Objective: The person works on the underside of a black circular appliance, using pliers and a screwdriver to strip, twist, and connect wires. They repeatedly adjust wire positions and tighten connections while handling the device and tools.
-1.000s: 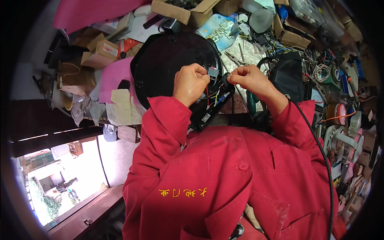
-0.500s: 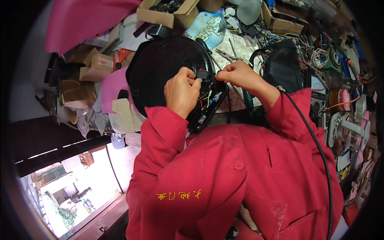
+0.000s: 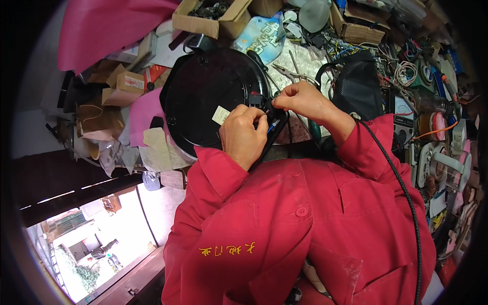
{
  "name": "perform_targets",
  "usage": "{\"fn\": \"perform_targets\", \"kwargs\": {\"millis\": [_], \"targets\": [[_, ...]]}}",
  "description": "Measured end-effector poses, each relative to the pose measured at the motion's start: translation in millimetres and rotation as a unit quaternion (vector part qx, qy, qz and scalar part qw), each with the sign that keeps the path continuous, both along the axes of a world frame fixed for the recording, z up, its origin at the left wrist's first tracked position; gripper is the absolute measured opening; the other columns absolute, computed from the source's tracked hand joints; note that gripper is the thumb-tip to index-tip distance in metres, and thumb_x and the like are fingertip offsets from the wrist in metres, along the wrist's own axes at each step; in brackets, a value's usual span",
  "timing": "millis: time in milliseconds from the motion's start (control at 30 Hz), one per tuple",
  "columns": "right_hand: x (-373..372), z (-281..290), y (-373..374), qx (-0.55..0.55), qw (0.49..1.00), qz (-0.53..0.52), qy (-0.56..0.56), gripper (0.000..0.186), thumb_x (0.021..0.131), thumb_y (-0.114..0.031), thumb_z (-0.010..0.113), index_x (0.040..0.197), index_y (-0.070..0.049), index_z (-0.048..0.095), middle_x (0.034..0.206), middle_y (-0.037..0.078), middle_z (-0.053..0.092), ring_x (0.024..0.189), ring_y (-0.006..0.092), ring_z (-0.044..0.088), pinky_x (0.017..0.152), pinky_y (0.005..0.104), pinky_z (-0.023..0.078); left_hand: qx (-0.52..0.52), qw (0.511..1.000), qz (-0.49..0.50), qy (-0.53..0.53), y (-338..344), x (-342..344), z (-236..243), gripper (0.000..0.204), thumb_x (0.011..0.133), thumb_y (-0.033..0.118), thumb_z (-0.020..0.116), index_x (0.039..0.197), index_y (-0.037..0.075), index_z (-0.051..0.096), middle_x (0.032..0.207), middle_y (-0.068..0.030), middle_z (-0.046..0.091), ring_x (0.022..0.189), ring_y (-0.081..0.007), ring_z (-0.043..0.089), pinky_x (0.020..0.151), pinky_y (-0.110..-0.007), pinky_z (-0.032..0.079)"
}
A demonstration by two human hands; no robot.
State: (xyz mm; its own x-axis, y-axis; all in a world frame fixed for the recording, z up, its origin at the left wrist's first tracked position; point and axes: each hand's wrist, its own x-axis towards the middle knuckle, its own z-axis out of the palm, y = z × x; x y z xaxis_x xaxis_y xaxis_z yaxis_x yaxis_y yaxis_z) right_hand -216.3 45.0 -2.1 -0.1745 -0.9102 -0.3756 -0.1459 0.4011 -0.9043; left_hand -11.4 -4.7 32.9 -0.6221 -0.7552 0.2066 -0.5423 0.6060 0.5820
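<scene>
A round, glossy black appliance body (image 3: 203, 101) lies on the bench in front of me, a pale label (image 3: 220, 115) on its surface. Along its right side is an opened section, where a small black block-shaped part (image 3: 255, 99) and a blue-sleeved wire (image 3: 274, 123) show. My left hand (image 3: 243, 133) is over this section, thumb and fingers closed in a pinch among the wires. Just to the right, my right hand (image 3: 302, 101) pinches at a small dark piece beside the block. What either hand's fingertips hold is too small to make out.
Pliers (image 3: 288, 73) and a green-handled screwdriver (image 3: 315, 131) lie right of the appliance. Farther right are a black bag (image 3: 358, 86) and tangled wires. An open cardboard box (image 3: 203, 20) stands behind; a smaller carton (image 3: 124, 86) is at left. A black braided cord (image 3: 399, 175) crosses my right sleeve.
My left hand has moved right and slightly down, from the black block to the wires, uncovering the pale label. My right hand stays pinched at nearly the same place.
</scene>
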Motion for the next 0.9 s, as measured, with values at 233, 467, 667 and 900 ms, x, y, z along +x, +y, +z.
{"fn": "perform_targets", "kwargs": {"millis": [233, 467, 667, 900], "targets": [[-1, 1, -2, -0.002, 1.0, 0.011, 0.011, 0.037, 0.082, -0.038, 0.076, 0.073, -0.002, 0.073, 0.063, 0.001, 0.063, 0.06, 0.0095, 0.053, 0.056, 0.0304, 0.042, -0.01, 1.0, 0.003, -0.002, -2, -3, -4, 0.01, 0.084, 0.008, 0.075, 0.079, 0.0, 0.071, 0.077, -0.0122, 0.067, 0.064, -0.0275, 0.067, 0.06, -0.039, 0.051], [-10, 8, 12, -0.048, 0.992, -0.094, 0.075, 0.055, 0.093, -0.052, 0.072, 0.084, 0.002, 0.075, 0.068, 0.009, 0.066, 0.065, 0.0159, 0.059, 0.064, 0.0352, 0.048, 0.029, 0.999, 0.015, -0.007, -12, -7, -3, 0.009, 0.083, 0.007, 0.073, 0.077, 0.0, 0.07, 0.073, -0.0119, 0.066, 0.062, -0.0267, 0.066, 0.059, -0.037, 0.05], [-23, 13, 61, -0.121, 0.943, -0.218, 0.222, 0.02, 0.096, -0.021, 0.068, 0.1, -0.002, 0.074, 0.087, 0.018, 0.073, 0.076, 0.0309, 0.071, 0.071, 0.0409, 0.055, 0.046, 0.999, 0.005, 0.001, -12, -2, -2, 0.005, 0.083, 0.003, 0.072, 0.08, -0.001, 0.069, 0.075, -0.0109, 0.064, 0.062, -0.0224, 0.064, 0.06, -0.035, 0.049], [4, -33, 100, -0.019, 0.926, -0.096, 0.364, 0.008, 0.092, -0.014, 0.07, 0.095, -0.006, 0.072, 0.092, 0.019, 0.068, 0.088, 0.0434, 0.067, 0.077, 0.0528, 0.053, -0.022, 0.999, -0.024, 0.025, -7, -5, -4, 0.005, 0.084, 0.003, 0.072, 0.082, 0.001, 0.068, 0.081, -0.0126, 0.064, 0.07, -0.0297, 0.065, 0.063, -0.042, 0.05]]}}
